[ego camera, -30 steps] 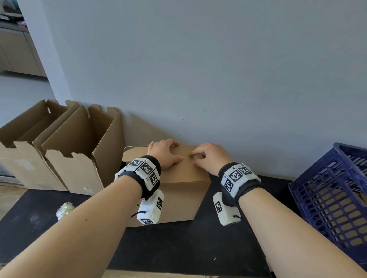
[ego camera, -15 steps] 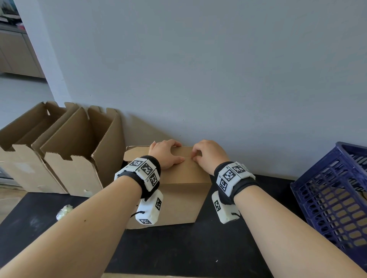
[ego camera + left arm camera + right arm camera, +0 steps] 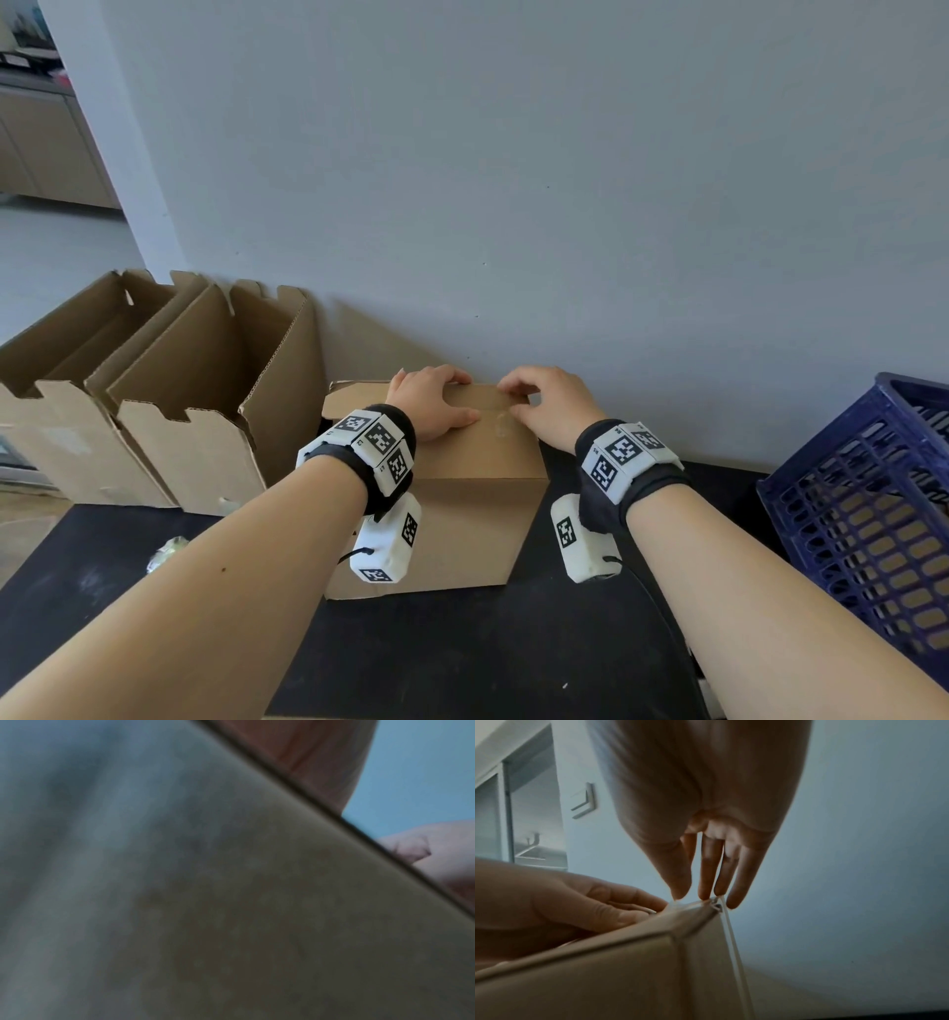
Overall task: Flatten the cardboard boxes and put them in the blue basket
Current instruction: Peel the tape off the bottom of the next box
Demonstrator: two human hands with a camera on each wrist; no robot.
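A closed brown cardboard box (image 3: pixel 462 529) stands on the black table, against the grey wall. My left hand (image 3: pixel 431 398) lies on its top, fingers reaching the far edge, and presses down. Just to the right, my right hand (image 3: pixel 518 403) has curled fingertips pinching a strip of clear tape (image 3: pixel 734 953) at the top far edge. In the right wrist view the right hand (image 3: pixel 700 896) meets the tape at the box (image 3: pixel 603 973) corner, and the left hand (image 3: pixel 577 902) lies flat beside it. Blurred cardboard (image 3: pixel 231 902) fills the left wrist view. The blue basket (image 3: pixel 873 514) stands at the right.
Two open-topped cardboard boxes (image 3: pixel 205 411) (image 3: pixel 61 370) stand side by side at the left against the wall. A small crumpled wad of clear tape (image 3: pixel 167 552) lies on the black table (image 3: pixel 462 658) near the left forearm. Cardboard shows through the basket's lattice.
My right hand has edged slightly left toward the left hand, fingertips working at the tape on the box's far edge. The left hand and the box have stayed put.
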